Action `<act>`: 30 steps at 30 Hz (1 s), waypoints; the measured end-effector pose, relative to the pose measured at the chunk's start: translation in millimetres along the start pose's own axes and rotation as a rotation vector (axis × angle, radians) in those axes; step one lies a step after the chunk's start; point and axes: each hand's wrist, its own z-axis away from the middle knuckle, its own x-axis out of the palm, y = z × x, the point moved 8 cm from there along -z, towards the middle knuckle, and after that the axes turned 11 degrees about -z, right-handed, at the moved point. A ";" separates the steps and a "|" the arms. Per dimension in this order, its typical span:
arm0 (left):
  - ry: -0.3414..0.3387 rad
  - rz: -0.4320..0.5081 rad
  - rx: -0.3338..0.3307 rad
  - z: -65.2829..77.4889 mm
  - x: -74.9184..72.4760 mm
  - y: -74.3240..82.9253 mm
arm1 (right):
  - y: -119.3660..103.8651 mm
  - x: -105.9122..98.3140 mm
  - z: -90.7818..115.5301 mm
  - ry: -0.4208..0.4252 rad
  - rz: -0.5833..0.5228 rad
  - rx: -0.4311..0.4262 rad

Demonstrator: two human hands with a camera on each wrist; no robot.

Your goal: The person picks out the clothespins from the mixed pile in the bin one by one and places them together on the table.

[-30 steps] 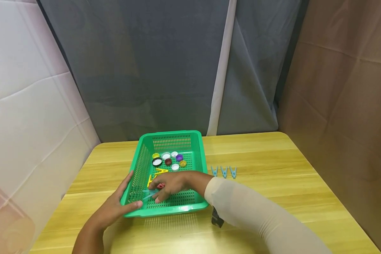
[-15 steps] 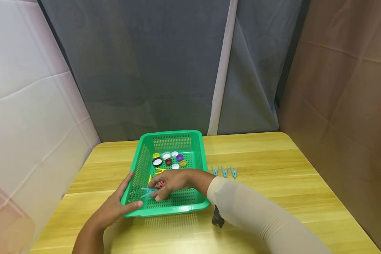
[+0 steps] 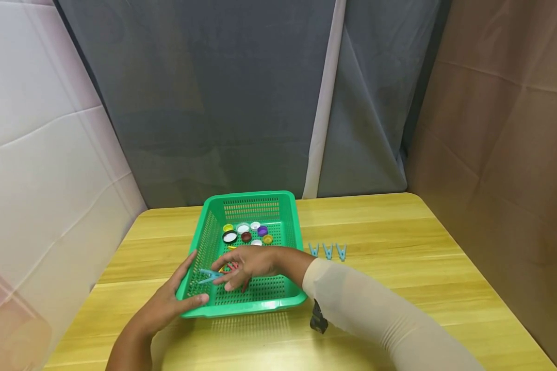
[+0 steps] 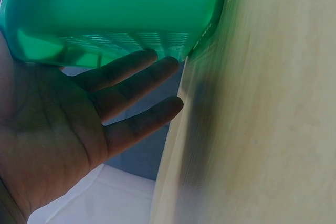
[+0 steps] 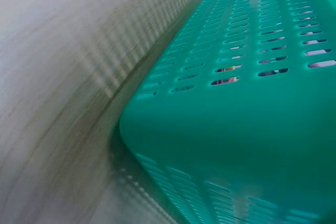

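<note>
In the head view a green basket stands on the table. At its left side is my left hand, thumb on the near-left rim. Its other fingers lie straight along the outside wall, spread apart in the left wrist view. My right hand reaches in over the right rim and pinches a light blue clothespin by one end, its two legs pointing left. Red clothespins lie under and beside this hand, partly hidden. Of the yellow clothespins, only bits show behind the fingers.
Several bottle caps lie in the basket's far half, among them a purple cap and a black-rimmed cap. Three light blue clothespins stand in a row on the wooden table, right of the basket. Grey curtains hang behind.
My right hand has shifted slightly left with the blue clothespin, which now lies nearer the basket's left wall. More of a red clothespin shows below the hand. The left hand has stayed put.
</note>
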 end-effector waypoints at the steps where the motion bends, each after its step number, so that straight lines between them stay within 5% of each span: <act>1: 0.000 0.000 0.000 0.1 0.1 -0.2 | -0.6 -0.3 0.3 0.004 -0.008 -0.005; 7: 0.006 -0.007 -0.005 -0.2 -0.1 -1.0 | -4.2 -6.1 -0.4 0.079 -0.053 -0.056; 13: 0.005 -0.008 -0.014 0.0 -0.1 -0.8 | -6.1 -15.7 0.6 0.203 0.082 -0.078; 21: -0.002 -0.002 -0.028 0.1 0.2 -1.7 | 5.3 -5.3 -2.3 0.078 0.257 0.048; 30: -0.010 0.016 -0.039 0.1 1.5 -3.8 | 14.1 3.7 -3.6 -0.009 0.278 0.131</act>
